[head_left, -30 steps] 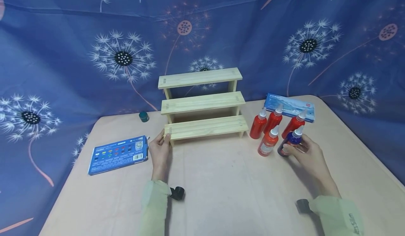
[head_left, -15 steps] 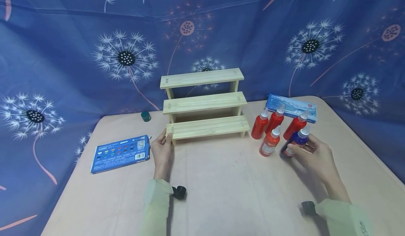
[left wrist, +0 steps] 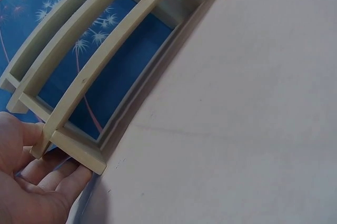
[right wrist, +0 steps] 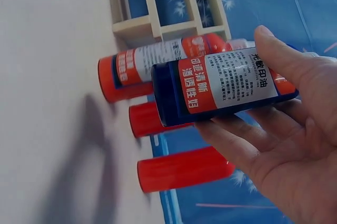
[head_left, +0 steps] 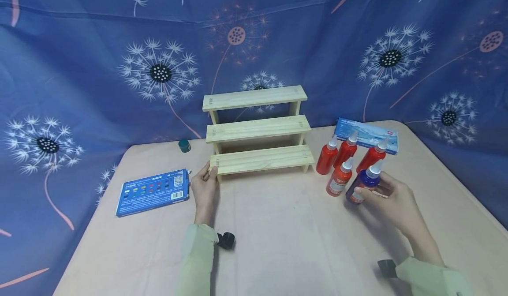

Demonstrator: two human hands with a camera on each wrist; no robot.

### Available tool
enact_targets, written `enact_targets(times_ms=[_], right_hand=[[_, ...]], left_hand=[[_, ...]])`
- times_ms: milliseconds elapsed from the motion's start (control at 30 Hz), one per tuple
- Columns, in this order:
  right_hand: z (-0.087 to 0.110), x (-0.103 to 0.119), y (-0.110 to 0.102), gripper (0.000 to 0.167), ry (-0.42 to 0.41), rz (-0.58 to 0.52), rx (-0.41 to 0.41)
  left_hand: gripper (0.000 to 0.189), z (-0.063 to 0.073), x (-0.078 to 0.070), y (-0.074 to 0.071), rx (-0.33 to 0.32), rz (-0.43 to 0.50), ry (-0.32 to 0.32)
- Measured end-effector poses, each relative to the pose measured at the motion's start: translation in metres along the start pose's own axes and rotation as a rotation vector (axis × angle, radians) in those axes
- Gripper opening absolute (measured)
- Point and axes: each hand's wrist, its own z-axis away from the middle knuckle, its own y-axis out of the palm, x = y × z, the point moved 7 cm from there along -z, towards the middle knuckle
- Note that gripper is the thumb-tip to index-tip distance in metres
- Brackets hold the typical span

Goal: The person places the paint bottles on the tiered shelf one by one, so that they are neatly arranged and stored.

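Note:
A three-step wooden display rack (head_left: 258, 130) stands at the middle back of the table. My left hand (head_left: 204, 192) holds the left end of its lowest step, the thumb above and the other fingers around the end leg (left wrist: 79, 151). In my right hand (head_left: 397, 203) is a dark blue stamp-ink bottle (head_left: 362, 188) with a white pointed cap, gripped between thumb and fingers. It leans, and its printed label (right wrist: 237, 79) faces the right wrist camera. Several red bottles (head_left: 326, 159) of the same shape stand upright just beyond it, the nearest (head_left: 338, 181) showing a white label.
A blue flat box (head_left: 369, 135) lies behind the red bottles. Another blue box (head_left: 152, 193), printed with colour dots, lies at the left. A small dark green jar (head_left: 184, 145) stands near the back edge. A blue dandelion-print cloth (head_left: 278, 35) hangs behind the table.
My right hand has tilted the blue bottle and brought it slightly nearer to me, off its spot beside the red bottles. My left hand keeps its hold on the rack.

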Motion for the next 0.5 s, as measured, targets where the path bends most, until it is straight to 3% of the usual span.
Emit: enact_targets(times_ms=[267, 500], right_hand=[[0.006, 0.02, 0.009, 0.069, -0.064, -0.034, 0.017], [0.012, 0.037, 0.023, 0.06, -0.103, -0.04, 0.025]], left_hand=[[0.042, 0.0, 0.0, -0.001, -0.013, -0.012, -0.003], [0.042, 0.0, -0.001, 0.0, -0.01, -0.004, 0.003]])
